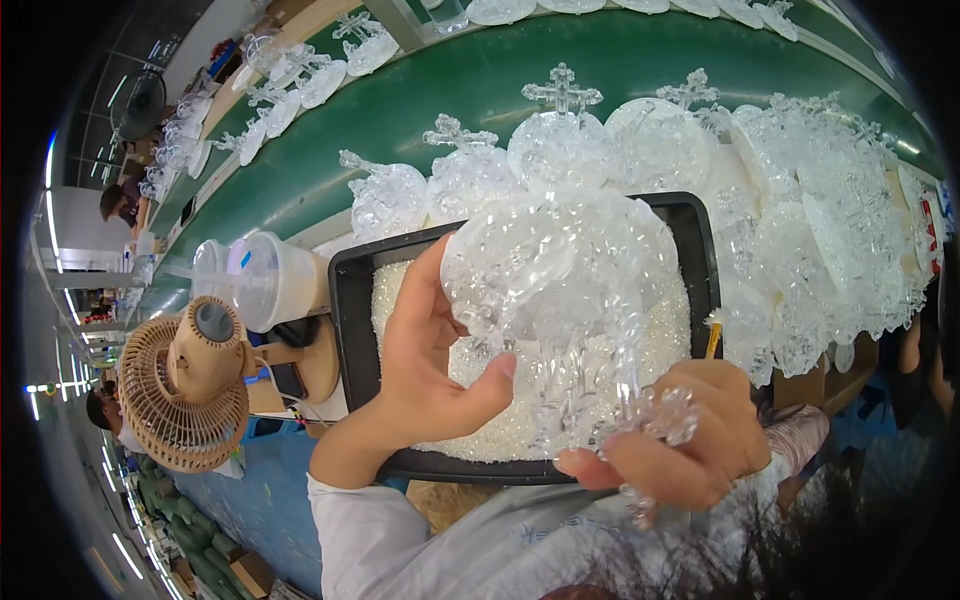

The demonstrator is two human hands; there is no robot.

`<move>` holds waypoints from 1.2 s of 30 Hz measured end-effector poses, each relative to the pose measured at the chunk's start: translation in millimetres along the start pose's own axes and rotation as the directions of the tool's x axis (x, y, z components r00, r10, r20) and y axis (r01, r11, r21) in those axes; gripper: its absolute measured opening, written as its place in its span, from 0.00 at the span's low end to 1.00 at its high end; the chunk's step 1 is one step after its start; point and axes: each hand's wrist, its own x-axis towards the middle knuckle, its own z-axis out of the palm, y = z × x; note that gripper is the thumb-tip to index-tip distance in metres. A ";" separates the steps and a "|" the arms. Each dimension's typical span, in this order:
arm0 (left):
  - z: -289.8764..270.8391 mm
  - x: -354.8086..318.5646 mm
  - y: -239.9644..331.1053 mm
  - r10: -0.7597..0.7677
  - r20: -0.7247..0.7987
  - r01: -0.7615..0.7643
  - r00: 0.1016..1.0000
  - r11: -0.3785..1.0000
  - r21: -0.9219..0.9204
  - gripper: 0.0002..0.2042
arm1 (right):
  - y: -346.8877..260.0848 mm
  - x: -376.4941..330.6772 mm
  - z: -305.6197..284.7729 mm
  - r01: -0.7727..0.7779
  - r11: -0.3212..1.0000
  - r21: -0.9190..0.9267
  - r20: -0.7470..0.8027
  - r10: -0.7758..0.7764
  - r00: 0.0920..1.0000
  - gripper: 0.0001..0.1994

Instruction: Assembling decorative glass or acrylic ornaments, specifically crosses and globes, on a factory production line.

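Note:
A clear plastic cross ornament with a round base is tilted over a black tray of small clear granules. My left hand is closed around the left edge of the base, thumb towards me. My right hand grips the cross end, nearest me, its fingers wrapped round the clear arms. A thin yellow brush with a pale tip sticks up just behind my right hand; whether the fingers hold it is hidden. Granules glint on the base.
Similar cross ornaments line the green conveyor belt, with a dense heap at right. Lidded plastic tubs and a tan fan stand left. More ornaments line the far edge. Other people are in the background.

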 end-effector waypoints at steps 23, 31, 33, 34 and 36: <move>-1.3 -0.5 -13.4 0.183 0.134 -0.186 0.974 0.982 0.010 0.44 | -8.4 -3.9 -0.9 0.006 0.996 0.084 0.055 -0.010 0.998 0.14; -3.3 6.0 -19.2 0.489 0.041 -0.484 0.871 0.843 0.232 0.49 | -7.7 3.8 -16.3 -0.161 0.937 0.309 0.145 0.121 0.982 0.27; -7.5 9.1 -12.6 0.689 -0.045 -0.600 0.724 0.660 0.452 0.45 | -6.8 2.4 -16.2 -0.143 0.941 0.307 0.132 0.107 0.985 0.26; -6.7 12.5 -8.8 0.692 -0.040 -0.607 0.721 0.658 0.446 0.45 | -6.9 3.4 -17.7 -0.128 0.948 0.292 0.124 0.096 0.988 0.26; -6.9 13.6 -3.9 0.879 0.135 -0.541 0.457 0.155 0.826 0.28 | -6.8 1.5 -15.5 -0.102 0.955 0.277 0.110 0.074 0.991 0.25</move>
